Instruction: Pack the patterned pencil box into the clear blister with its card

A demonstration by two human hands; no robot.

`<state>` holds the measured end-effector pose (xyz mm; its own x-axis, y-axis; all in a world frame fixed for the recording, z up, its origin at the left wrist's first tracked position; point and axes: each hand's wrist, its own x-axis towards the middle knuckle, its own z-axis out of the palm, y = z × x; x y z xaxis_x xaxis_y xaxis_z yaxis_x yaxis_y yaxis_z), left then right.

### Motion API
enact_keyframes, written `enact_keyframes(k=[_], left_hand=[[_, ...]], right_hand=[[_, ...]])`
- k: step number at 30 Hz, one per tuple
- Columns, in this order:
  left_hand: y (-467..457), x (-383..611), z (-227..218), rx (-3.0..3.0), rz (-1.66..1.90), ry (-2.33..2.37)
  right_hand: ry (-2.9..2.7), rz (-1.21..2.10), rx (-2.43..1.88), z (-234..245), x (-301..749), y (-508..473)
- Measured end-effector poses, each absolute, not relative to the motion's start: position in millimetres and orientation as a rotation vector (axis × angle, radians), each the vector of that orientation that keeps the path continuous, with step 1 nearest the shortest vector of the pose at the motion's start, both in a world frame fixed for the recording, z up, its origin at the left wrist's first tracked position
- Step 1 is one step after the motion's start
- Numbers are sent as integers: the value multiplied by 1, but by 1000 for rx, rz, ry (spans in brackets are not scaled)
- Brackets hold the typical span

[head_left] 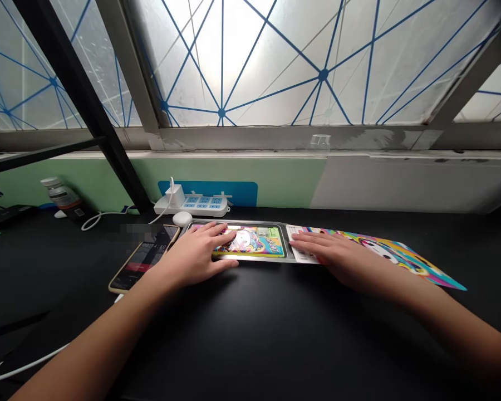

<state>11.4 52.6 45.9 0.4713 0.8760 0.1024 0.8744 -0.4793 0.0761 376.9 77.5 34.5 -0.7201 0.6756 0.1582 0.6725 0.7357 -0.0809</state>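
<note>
A shallow metal-looking tray (289, 252) lies on the black desk, holding a colourful printed packet (254, 240) with a cartoon face. My left hand (196, 250) rests flat over the tray's left part, fingers stretched out and touching the packet; it covers the packet's left side. To the right, a bright printed sheet or card (404, 259) with a white cartoon face meets the tray's right end. My right hand (329, 250) lies on its white-backed left part, fingers extended to the left. Neither hand is closed around anything.
Left of the tray lies a phone (144, 262) with a lit screen. Behind it are a round white object (182, 218) and a power strip (192, 205) with a plugged charger. A bottle (64, 196) and white cable (29, 365) are at left; a black frame post (83, 106) slants down.
</note>
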Motion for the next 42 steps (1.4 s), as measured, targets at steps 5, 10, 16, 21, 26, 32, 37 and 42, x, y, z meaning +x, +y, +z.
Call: enact_keyframes(k=[5,10,16,21,26,32,37,42], left_hand=[[61,4,48,2644,218,1560],[65,10,44,2650,239,1556],[59,43,42,2758,324,1531],[60,69,44,2798,311,1492],[60,68,32,2839,355,1462],[56,61,26,2863,253,1464],[59,59,31,2867,315,1418],[62,60,32,2770,420,1412]], right_hand=[[-2641,-120,-1113,54,389,75],[-2624,-365,-908,67,343,26],[-2796,-444,-716,15,251,-49],[-2847,-200,-708,8,208,-32],[-2778,365,-643,19,210,0],[-2789,609,-597,19,223,9],[-2831,477,-546,14,224,21],[-2795,152,-570,10,223,24]])
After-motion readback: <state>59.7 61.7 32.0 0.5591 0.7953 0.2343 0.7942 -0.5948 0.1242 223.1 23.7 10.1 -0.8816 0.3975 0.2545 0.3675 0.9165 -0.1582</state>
